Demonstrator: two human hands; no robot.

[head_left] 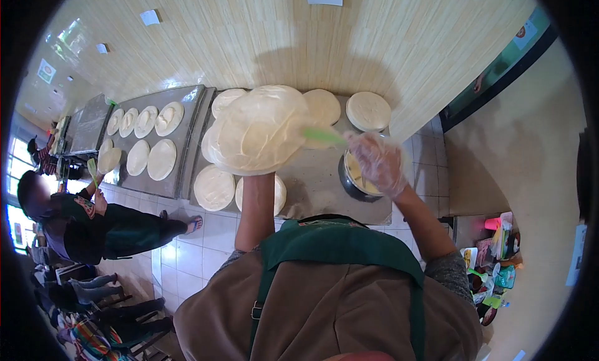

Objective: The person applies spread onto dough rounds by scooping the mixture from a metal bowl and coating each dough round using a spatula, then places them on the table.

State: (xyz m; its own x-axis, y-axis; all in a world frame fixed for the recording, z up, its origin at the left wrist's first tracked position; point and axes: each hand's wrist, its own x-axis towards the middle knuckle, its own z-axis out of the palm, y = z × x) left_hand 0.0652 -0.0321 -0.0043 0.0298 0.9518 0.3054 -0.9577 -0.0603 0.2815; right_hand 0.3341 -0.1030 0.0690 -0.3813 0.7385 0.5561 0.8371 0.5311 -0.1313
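Observation:
My left forearm (257, 205) reaches up under a large round cake (259, 130) with pale cream smeared over its top. The cake rests raised above the table on my left hand, which it hides. In a clear plastic glove, my right hand (379, 163) grips a light green spatula (323, 136), blurred by motion. The spatula's blade is at the cake's right edge. Just below my right hand, a metal pot (353, 186) holds pale cream and is partly covered by the glove.
More round cakes (368, 111) lie around on the grey table (309, 195). A second table (134, 185) to the left bears several others. Beside it a co-worker (93, 220) in a green apron holds a cake and a green spatula. Assorted items (493, 267) are piled at right.

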